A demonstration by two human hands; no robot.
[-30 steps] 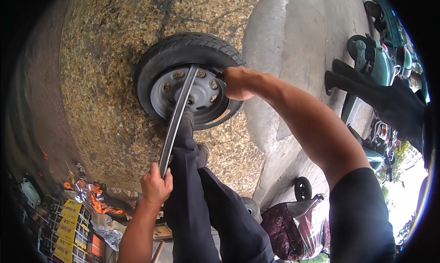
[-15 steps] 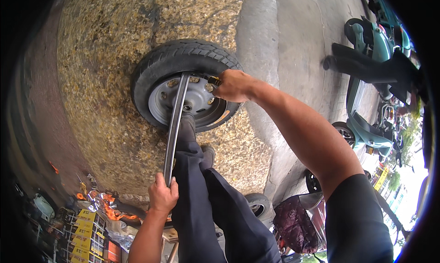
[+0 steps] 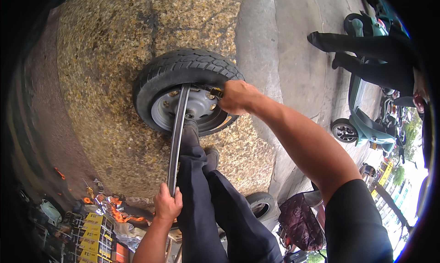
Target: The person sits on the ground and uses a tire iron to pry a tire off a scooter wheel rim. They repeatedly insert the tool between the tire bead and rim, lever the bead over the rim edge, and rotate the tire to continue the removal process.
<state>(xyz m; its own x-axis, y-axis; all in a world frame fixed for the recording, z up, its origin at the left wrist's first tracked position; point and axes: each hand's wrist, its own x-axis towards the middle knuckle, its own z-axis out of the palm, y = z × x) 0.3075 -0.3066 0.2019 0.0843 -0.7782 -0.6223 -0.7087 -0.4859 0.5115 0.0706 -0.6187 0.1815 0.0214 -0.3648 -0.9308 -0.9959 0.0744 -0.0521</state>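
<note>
A small black tyre on a grey metal rim [image 3: 183, 86] lies flat on the speckled ground. My foot [image 3: 190, 130] stands on the rim's middle. A long metal lever bar [image 3: 176, 134] runs from the tyre's bead back toward me. My left hand [image 3: 167, 203] grips its near end. My right hand [image 3: 236, 97] is closed on a short tool with a yellow and black handle [image 3: 215, 92] at the rim's right edge.
A second tyre [image 3: 261, 205] lies by my right leg. A teal scooter [image 3: 366, 121] stands on the pavement at right, beside another person's dark-trousered legs [image 3: 366, 47]. Yellow boxes [image 3: 94, 238] and orange items [image 3: 117, 215] crowd the lower left. A dark red bag [image 3: 300, 221] sits at lower right.
The view has shifted, so the tyre now appears further right and lower. My right hand stays at the rim's right edge, and my left hand keeps hold of the bar.
</note>
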